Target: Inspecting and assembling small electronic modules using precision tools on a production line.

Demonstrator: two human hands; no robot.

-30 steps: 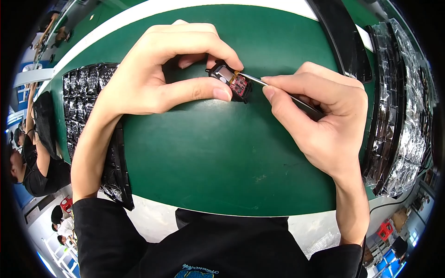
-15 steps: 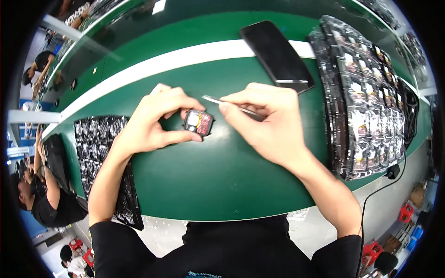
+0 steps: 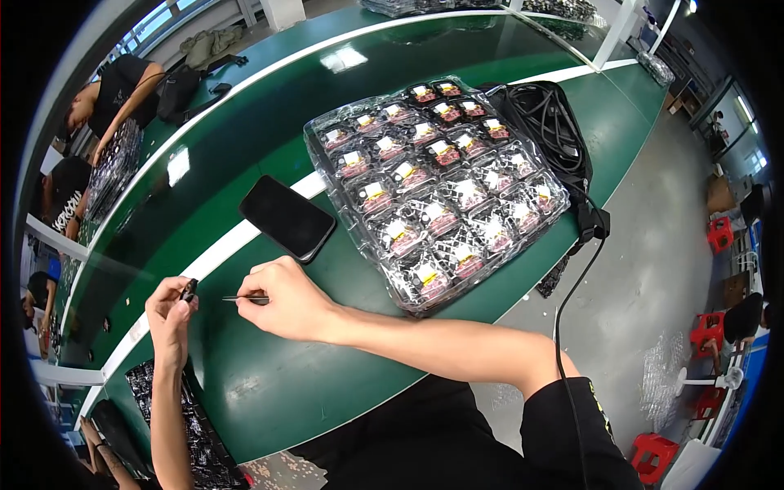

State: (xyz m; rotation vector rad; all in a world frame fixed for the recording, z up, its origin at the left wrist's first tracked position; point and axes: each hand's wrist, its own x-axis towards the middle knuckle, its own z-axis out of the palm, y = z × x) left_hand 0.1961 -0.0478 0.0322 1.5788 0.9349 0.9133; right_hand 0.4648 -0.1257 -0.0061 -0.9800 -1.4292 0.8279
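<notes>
My left hand (image 3: 167, 318) pinches a small black watch-like electronic part (image 3: 189, 290) between thumb and fingers. The part is turned nearly edge-on, so its inner side cannot be seen. Just to its right, my right hand (image 3: 286, 300) grips thin metal tweezers (image 3: 243, 299), whose tips point left toward the part without touching it. Beyond my right hand stands a stack of clear plastic trays (image 3: 371, 237), with similar black parts showing white, yellow and red in their pockets.
A black phone (image 3: 287, 217) lies on the green table (image 3: 327, 392) beyond my hands. Black trays (image 3: 204, 433) lie near my left forearm. A black bag with cables (image 3: 543, 122) sits behind the tray stack; one cable hangs past my right arm. Other people work at left.
The view has swung right, bringing the tray stack to the middle and my hands to the left. The part in my left hand has gone from face-up to nearly edge-on. Both grips stay.
</notes>
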